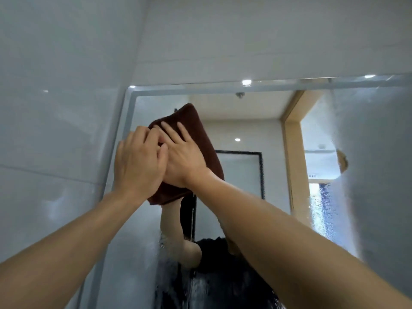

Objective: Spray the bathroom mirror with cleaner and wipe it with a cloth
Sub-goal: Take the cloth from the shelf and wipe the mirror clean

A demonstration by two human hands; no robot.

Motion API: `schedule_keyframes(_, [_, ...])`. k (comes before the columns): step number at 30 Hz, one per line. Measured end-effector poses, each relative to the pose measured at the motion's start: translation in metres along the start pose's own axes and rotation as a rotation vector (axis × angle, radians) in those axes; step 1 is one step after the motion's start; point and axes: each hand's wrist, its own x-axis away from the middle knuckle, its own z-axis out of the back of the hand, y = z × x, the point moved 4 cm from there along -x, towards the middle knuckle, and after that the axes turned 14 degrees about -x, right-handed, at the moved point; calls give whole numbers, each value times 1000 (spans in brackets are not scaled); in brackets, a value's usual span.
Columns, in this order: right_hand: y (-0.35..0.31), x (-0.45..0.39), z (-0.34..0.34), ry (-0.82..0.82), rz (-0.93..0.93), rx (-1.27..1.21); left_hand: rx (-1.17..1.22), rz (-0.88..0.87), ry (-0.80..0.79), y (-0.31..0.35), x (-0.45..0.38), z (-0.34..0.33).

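Observation:
A folded dark brown cloth (196,130) lies flat against the upper left part of the bathroom mirror (245,121). My right hand (185,157) presses on the cloth with fingers spread. My left hand (138,161) lies partly over the right hand, its fingertips on the cloth. Both arms reach up and forward. White foam or mist covers the right side of the mirror (374,163) and streaks run down its lower part. The glass around the cloth reflects the room sharply. No spray bottle is in view.
Glossy white wall tiles (55,108) stand to the left of the mirror and above it. The mirror's pale frame (124,134) runs close to my left hand. The mirror reflects a person's arms, a wooden door frame and ceiling lights.

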Motion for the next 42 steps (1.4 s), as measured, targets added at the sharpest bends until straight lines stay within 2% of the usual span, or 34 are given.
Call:
schedule_keyframes(3, [17,16,6,34,15,-8,2,-35,22,1,2,5])
schedule_keyframes(6, [54,19,21,111,-110,23,-20,-53,54,0,-9,14])
schedule_keyframes(10, [94,-12,47,150,-258,77,-44,28,75,-15,-25,24])
schedule_keyframes(14, [97,-58,48,172,-315,59,-82,70,84,-36,-21,26])
schedule_keyframes(22, [36,-120,25,109,-176,36,-123,66,120,-67,-22,28])
schedule_keyframes(26, [-18,-107,0,19,10,7,-99,85,94,-73,-13,26])
schedule_keyframes(29, [-32,-89,-7,-15,91,-1,-54,103,74,-72,-7,22])
schedule_keyframes(34, [-7,-106,5,39,32,-8,-6,108,71,-71,-26,26])
schedule_keyframes(42, [14,-185,14,43,-100,-2,71,115,174,-90,-57,29])
